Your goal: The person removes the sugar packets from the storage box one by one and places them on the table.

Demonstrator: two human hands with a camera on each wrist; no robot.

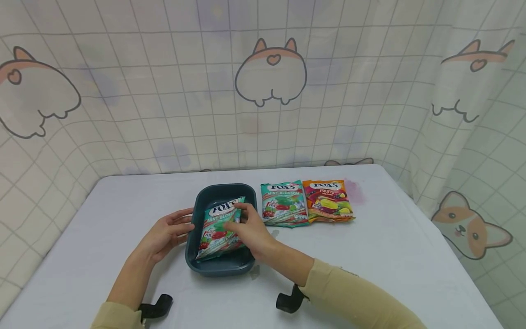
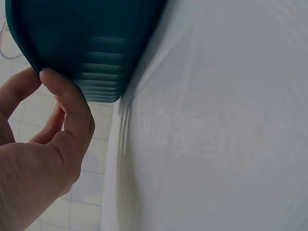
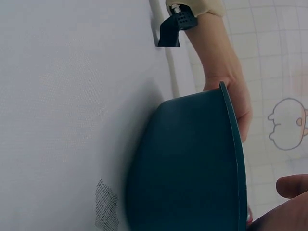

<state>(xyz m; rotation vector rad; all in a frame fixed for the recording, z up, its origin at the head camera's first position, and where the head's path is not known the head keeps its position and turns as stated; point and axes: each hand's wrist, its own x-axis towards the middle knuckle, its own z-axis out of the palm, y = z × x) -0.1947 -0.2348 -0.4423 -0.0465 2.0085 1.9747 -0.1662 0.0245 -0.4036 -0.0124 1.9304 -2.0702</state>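
Observation:
A dark teal plastic basin point(image 1: 222, 268) stands on the white-covered table. Inside it lies a green Fox's Mint Blossom candy bag point(image 1: 215, 230), tilted, its top toward the back right. My right hand point(image 1: 256, 235) reaches over the basin's right rim and grips this bag, thumb and fingers spread across its right side. At the left rim, my left hand point(image 1: 164, 235) pinches the basin's edge; its fingertips point(image 2: 55, 82) meet the rim in the left wrist view. The right wrist view shows the basin's outer wall point(image 3: 187, 163) but hides the bag.
To the right of the basin, another Mint Blossom bag point(image 1: 284, 205) lies flat beside an orange Fox's Fruits bag point(image 1: 328, 201). A patterned curtain point(image 1: 263, 132) hangs behind the table point(image 1: 394, 256). Black wrist mounts point(image 1: 289, 299) stick out under both forearms.

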